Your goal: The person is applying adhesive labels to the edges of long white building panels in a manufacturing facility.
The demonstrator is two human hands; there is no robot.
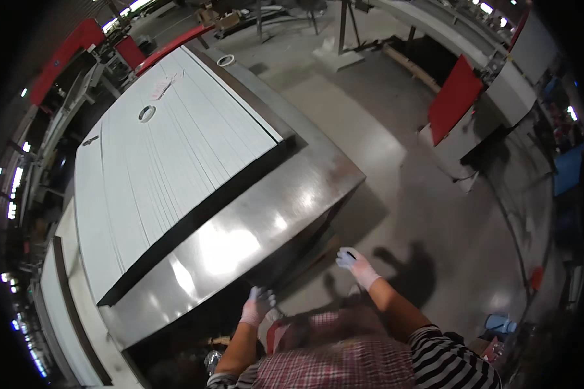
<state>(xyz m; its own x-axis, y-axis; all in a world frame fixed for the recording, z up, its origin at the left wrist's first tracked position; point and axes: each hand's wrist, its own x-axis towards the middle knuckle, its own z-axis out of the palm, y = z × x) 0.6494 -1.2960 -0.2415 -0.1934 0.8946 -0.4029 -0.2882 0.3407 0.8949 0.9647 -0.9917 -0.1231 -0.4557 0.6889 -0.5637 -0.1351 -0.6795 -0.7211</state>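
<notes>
My left hand (257, 307), in a white glove, hangs just off the near edge of a shiny metal table (292, 194). Its fingers are loosely bent and apart, with nothing seen in them. Farther right, my right hand (359, 266), gloved too, is held out over the floor. Its fingers are loosely curved with a gap between them, and no object shows there. Neither hand touches the table. On the table lies a layer of long white panels or strips (175, 149), side by side. A roll of tape (146, 114) and some pinkish paper slips (162, 87) rest on them.
Another tape roll (226, 60) sits at the table's far edge. A red panel (454, 99) stands on a machine at the right. Grey floor (435, 214) stretches right of the table. A blue container (500, 323) lies at the lower right.
</notes>
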